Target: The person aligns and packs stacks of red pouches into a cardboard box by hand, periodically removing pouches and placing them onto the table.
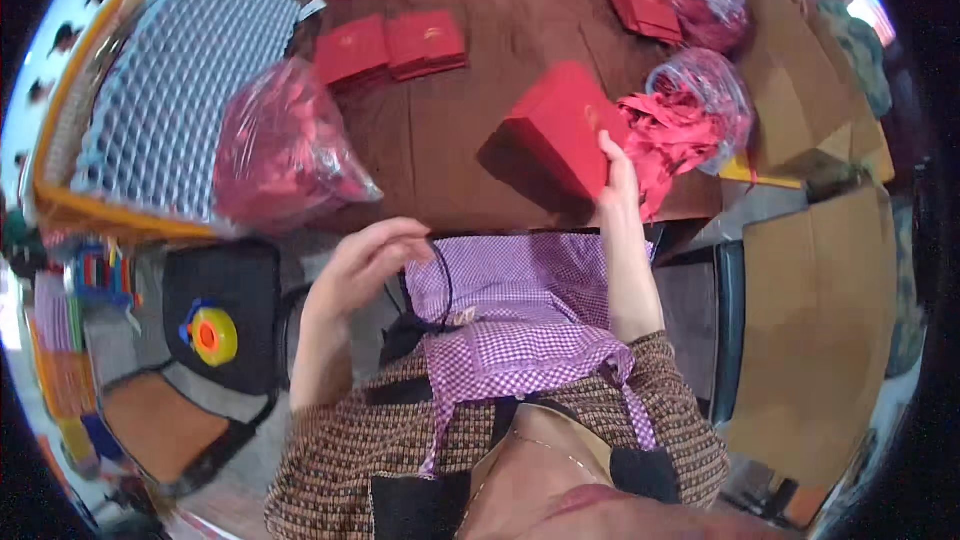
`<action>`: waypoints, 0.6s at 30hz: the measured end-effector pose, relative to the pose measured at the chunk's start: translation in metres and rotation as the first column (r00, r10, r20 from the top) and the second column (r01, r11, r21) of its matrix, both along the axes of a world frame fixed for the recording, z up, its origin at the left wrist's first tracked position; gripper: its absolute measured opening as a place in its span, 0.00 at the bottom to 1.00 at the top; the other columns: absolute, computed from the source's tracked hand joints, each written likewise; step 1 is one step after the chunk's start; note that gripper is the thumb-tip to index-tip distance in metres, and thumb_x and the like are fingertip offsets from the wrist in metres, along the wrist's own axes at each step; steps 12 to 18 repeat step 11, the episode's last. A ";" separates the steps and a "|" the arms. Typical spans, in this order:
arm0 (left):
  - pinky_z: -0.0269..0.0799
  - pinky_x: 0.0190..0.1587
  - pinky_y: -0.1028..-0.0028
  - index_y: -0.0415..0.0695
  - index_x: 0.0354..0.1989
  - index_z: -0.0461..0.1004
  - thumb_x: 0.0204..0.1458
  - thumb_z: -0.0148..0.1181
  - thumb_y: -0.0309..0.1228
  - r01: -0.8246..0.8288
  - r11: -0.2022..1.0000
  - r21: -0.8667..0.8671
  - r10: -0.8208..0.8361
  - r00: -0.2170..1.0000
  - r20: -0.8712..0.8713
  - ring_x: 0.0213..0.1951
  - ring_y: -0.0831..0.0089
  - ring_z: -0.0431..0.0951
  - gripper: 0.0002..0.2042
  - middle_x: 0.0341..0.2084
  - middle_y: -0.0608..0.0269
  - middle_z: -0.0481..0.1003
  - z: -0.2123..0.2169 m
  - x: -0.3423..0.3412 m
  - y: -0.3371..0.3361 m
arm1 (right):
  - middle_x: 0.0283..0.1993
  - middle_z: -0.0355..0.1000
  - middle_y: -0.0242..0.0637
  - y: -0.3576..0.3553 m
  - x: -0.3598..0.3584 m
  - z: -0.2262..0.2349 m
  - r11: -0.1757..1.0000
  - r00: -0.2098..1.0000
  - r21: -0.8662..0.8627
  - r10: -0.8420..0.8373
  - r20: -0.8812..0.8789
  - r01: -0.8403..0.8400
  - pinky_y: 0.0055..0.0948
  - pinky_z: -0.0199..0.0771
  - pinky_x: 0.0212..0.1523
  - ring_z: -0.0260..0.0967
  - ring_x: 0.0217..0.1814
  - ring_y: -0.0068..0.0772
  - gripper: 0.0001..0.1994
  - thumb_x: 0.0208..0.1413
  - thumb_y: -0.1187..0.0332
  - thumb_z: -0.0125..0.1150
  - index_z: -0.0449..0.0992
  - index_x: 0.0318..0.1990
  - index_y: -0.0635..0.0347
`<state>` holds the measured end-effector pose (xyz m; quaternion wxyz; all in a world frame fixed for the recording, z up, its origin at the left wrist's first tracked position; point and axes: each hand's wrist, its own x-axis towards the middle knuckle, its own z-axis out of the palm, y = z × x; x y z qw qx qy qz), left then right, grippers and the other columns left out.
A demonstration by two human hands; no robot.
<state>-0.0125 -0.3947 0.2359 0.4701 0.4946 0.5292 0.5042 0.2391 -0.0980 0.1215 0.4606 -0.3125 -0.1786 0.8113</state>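
The right hand grips a red folded box, fingers closed on its edge, above the brown worktop. The left hand, fingers curled, pinches a thin black cord. Clear bags hold red pieces

A stack of folded cards lay far left on the table; a bag of ribbons sat nearer, a cardboard box right.
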 end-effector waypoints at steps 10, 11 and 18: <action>0.66 0.53 0.58 0.36 0.55 0.66 0.50 0.60 0.49 0.982 0.102 0.160 -0.869 0.166 -0.466 0.51 0.54 0.72 0.31 0.50 0.49 0.71 0.090 0.074 0.044 | 0.61 0.64 0.50 0.012 0.027 0.008 0.983 0.981 0.001 0.182 -0.066 -0.183 0.56 0.64 0.61 0.63 0.62 0.51 0.24 0.60 0.62 0.54 0.61 0.61 0.63; 0.66 0.53 0.57 0.37 0.56 0.65 0.52 0.59 0.49 0.996 0.045 0.072 -0.853 0.076 -0.516 0.51 0.54 0.72 0.31 0.51 0.50 0.70 0.092 0.077 0.046 | 0.61 0.64 0.52 0.014 0.029 0.008 0.972 0.965 0.003 0.235 -0.116 -0.236 0.58 0.63 0.61 0.63 0.62 0.53 0.26 0.60 0.61 0.54 0.60 0.62 0.64; 0.66 0.53 0.57 0.37 0.56 0.65 0.52 0.59 0.49 0.996 0.045 0.072 -0.853 0.076 -0.516 0.51 0.54 0.72 0.31 0.51 0.50 0.70 0.092 0.077 0.046 | 0.61 0.64 0.52 0.014 0.029 0.008 0.972 0.965 0.003 0.235 -0.116 -0.236 0.58 0.63 0.61 0.63 0.62 0.53 0.26 0.60 0.61 0.54 0.60 0.62 0.64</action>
